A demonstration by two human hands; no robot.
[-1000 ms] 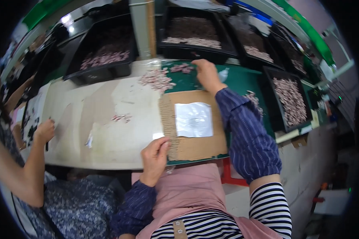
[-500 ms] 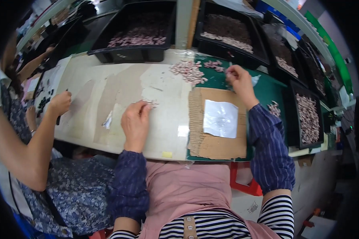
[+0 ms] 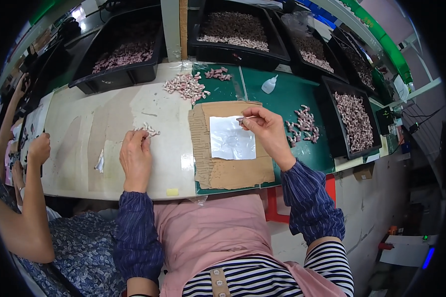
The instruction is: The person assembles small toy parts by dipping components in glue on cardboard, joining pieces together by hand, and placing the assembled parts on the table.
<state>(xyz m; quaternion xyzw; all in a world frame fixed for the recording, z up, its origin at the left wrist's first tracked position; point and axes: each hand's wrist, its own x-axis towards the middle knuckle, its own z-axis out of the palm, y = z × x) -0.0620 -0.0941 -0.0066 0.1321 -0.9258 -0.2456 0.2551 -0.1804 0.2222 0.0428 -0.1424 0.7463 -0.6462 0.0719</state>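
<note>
Hands (image 3: 135, 157) (image 3: 267, 129): right perhaps pinching stick (image 3: 246, 118) over foil sheet (image 3: 232, 138).

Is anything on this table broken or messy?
A bit. The brown cardboard sheet has a ragged, torn left edge. Small pinkish parts lie loose in piles on the table rather than in the black trays. Nothing looks spilled; the right hand holds a thin tool over the silver sheet.

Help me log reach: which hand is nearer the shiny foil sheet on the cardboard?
Right. The right hand is at the foil sheet's upper right corner; the left hand rests well off to its left, on the pale table.
</note>
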